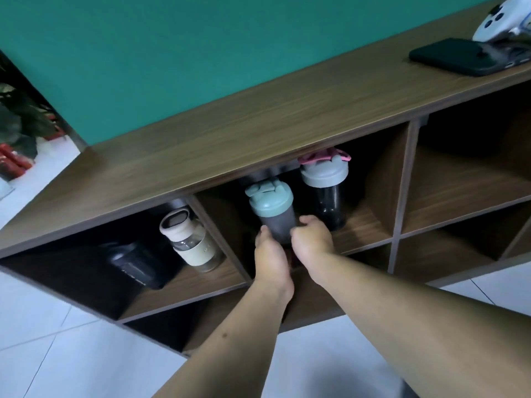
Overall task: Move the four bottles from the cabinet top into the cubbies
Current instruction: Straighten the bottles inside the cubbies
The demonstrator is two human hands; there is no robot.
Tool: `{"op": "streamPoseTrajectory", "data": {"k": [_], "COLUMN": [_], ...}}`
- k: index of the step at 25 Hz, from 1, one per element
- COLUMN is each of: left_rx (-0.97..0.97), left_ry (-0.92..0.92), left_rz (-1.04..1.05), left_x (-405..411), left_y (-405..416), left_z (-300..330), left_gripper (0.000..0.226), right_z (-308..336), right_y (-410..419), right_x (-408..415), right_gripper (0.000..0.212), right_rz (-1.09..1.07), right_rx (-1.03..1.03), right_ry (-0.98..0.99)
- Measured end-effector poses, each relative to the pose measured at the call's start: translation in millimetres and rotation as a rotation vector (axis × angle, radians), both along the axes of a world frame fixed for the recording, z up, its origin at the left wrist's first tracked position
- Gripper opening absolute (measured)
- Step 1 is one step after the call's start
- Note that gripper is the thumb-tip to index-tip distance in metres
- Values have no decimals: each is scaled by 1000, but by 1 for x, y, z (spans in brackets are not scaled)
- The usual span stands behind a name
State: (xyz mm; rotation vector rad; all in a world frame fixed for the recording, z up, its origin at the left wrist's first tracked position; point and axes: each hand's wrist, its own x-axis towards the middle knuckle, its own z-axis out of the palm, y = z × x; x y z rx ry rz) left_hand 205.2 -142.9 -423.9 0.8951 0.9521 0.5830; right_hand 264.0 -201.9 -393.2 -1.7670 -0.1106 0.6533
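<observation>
A dark shaker bottle with a mint-green lid (271, 206) stands in the upper middle cubby of the wooden cabinet (230, 139). My left hand (271, 257) and my right hand (311, 239) both wrap its lower body from either side. To its right in the same cubby stands a dark bottle with a grey lid and pink handle (326, 185). In the upper left cubby a glass bottle with a cream sleeve and lid (191, 242) stands beside a black bottle (135, 262) that leans in the shadow.
On the cabinet top at the far right lie a black phone (454, 57) and a white game controller (502, 21). The upper right cubby (471, 179) and the lower cubbies look dark. A teal wall stands behind, pale tiled floor below, and plants (20, 124) at left.
</observation>
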Motion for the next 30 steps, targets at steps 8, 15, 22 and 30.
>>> {"op": "streamPoseTrajectory", "data": {"k": [8,15,22,30], "left_rx": [90,-54,-144,-23], "left_ry": [283,-12,-123,40], "left_rz": [330,289,136,317], "left_x": [-141,-147,-130,-162], "left_y": [35,108,130,132], "left_z": [4,38,8,0], "left_gripper": [69,32,67,34], "right_z": [15,8,-9,-20], "right_y": [12,98,134,145], "right_x": [-120,-172,-151,-180], "right_gripper": [21,93,86,56], "right_rz": [685,416,274,136], "right_rx": [-226,58,76,1], "right_ry": [105,-9,-24,-46]}}
